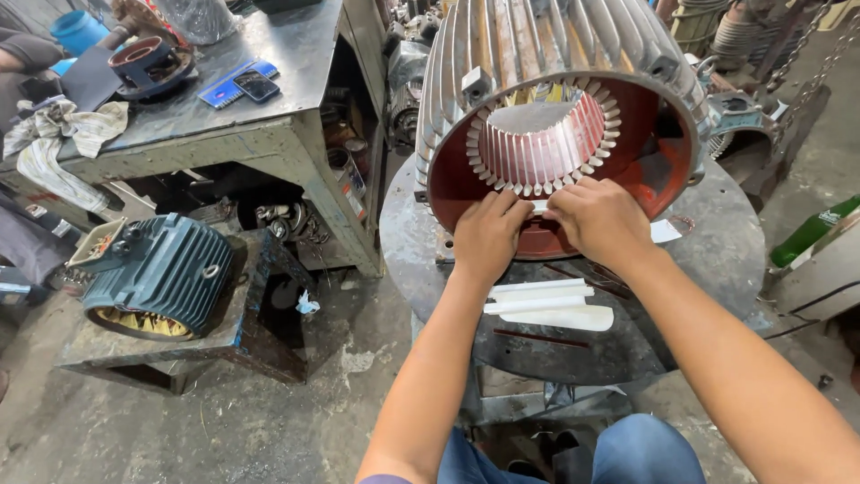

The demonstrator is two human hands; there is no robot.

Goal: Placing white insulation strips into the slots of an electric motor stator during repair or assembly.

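A large ribbed grey motor housing (546, 45) lies on its side on a round metal plate (708, 260), its red open end facing me with a slotted stator core (542, 143) inside. My left hand (488, 235) and my right hand (598, 220) meet at the lower rim of the core, fingers pinching a white paper strip (538, 206) at a slot. Several white paper strips (546, 303) lie on the plate just below my wrists.
A smaller teal motor (157, 273) sits on a low metal stand at left. Behind it stands a steel workbench (233, 99) with rags, a blue comb, a phone and a flange. A green bottle (811, 233) lies at right. Another person's arm shows at top left.
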